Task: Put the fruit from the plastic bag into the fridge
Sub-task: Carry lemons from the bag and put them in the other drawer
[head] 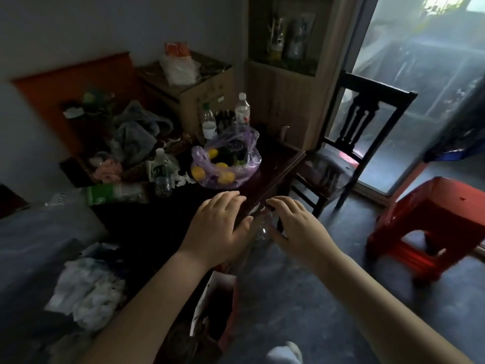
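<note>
Bag (226, 158), thin purple plastic, limp and light, on the counter (275, 160) beyond left hand (217, 227) and right hand (296, 224), fingers loosely spread, empty; yellow fruit (198, 172) loose inside, so probably best gathered at its mouth.

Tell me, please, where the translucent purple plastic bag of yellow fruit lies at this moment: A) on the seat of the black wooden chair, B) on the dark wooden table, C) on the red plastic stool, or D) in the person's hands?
B: the translucent purple plastic bag rests on the dark wooden table, beyond the left hand and the right hand, neither of which touches it.
</note>
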Available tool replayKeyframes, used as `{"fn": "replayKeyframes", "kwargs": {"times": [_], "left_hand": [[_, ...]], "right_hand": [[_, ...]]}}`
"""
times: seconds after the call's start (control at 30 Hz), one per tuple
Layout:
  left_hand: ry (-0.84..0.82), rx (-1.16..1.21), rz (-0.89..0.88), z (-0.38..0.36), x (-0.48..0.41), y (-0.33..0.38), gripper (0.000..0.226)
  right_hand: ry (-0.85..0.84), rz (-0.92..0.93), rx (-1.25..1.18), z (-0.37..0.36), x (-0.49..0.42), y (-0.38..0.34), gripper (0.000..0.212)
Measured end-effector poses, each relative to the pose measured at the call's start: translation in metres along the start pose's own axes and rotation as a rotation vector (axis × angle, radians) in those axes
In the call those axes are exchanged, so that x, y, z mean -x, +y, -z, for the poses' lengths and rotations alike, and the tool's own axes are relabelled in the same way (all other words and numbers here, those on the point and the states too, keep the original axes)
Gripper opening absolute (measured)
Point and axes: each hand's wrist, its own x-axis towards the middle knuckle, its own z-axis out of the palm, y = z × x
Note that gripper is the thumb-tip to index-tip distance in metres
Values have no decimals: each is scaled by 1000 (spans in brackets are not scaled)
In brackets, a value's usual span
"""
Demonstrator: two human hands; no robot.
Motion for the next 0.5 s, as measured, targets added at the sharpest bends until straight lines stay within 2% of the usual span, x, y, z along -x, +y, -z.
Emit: {"fn": "replayKeyframes", "kwargs": {"times": [0.23, 0.5], "left_hand": [[44, -6, 101, -25, -57, 23, 58], [-15, -18, 222, -56, -78, 10, 60]], "right_hand": [[12, 45, -24, 24, -39, 74, 49], [-90, 89, -91, -6, -72, 112, 48]]}}
